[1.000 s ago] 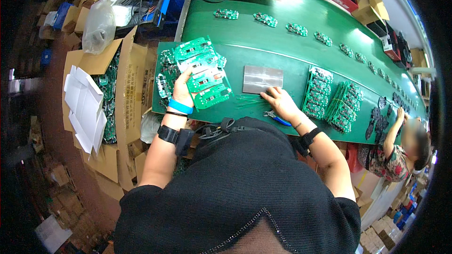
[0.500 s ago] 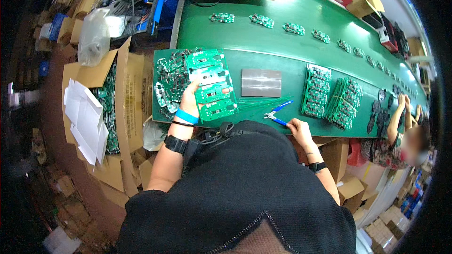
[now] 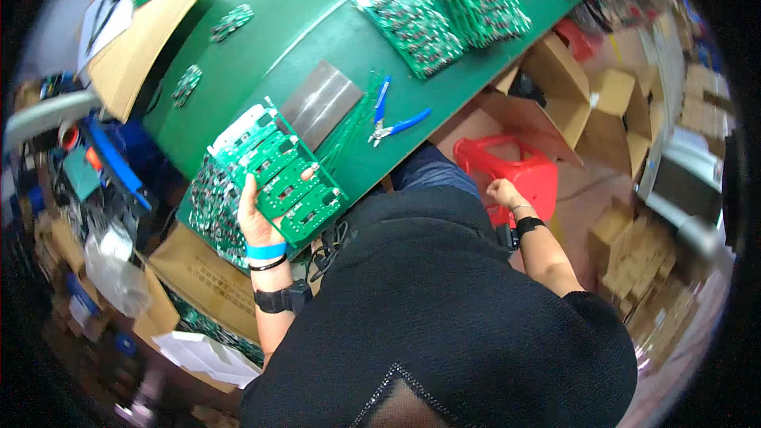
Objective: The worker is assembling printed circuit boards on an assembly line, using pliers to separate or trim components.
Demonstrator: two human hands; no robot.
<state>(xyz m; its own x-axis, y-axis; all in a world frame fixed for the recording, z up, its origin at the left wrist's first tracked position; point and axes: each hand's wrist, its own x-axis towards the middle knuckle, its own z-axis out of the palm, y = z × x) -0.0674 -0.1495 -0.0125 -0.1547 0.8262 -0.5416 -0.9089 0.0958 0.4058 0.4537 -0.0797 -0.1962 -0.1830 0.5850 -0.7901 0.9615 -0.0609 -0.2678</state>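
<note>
A green panel of joined circuit boards (image 3: 295,187) is in my left hand (image 3: 255,222), whose fingers and thumb grip its left edge. Beneath and beside the panel lies a heap of loose circuit boards (image 3: 212,210). On the green table, right of the panel, rest blue-handled cutters (image 3: 407,124), with no hand on them. My right hand (image 3: 502,192) is down beyond the table's front edge, at a red plastic stool (image 3: 533,173). Its fingers are curled closed; whether they grip the stool cannot be made out.
Thin green strips (image 3: 349,133) lie between a grey plate (image 3: 321,103) and the cutters. Two stacks of board panels (image 3: 412,24) stand farther right. Open cardboard boxes (image 3: 547,103) sit on the floor beside the stool. Another box (image 3: 210,273) with boards stands at left.
The view has swung round to the right. My right hand has let go of the cutters and moved off the table down to the red stool. My left hand still holds the panel.
</note>
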